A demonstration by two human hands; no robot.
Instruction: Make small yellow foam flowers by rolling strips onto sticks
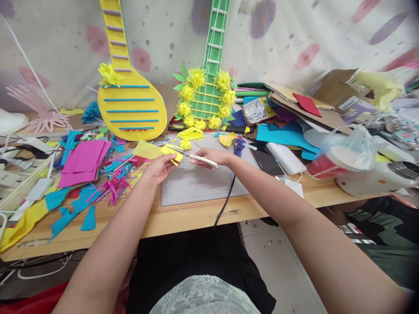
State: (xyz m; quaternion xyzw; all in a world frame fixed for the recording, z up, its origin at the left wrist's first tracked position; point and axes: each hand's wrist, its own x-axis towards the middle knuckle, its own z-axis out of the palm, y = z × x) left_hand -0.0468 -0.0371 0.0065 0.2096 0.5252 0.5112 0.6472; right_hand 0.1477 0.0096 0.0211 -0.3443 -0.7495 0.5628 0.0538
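Note:
My left hand (161,168) pinches a small folded piece of yellow paper (170,151) above the left part of the grey cutting mat (190,187). My right hand (211,158) is closed round the pale handles of a pair of scissors (203,160). The scissor blades point left and lie at the yellow paper; whether they are cutting into it I cannot tell. Just behind the hands sit a yellow paper flower (185,144) and some yellow strips (190,132). A blue glue gun (239,147) stands right of my right hand, its black cord running over the mat.
A yellow paper instrument (132,107) and a green one (213,93) ringed with yellow flowers lean at the back. Magenta sheets (84,162) and blue scraps cover the left side. On the right are a phone (266,159), a white power bank (285,158) and a bagged cup (340,161).

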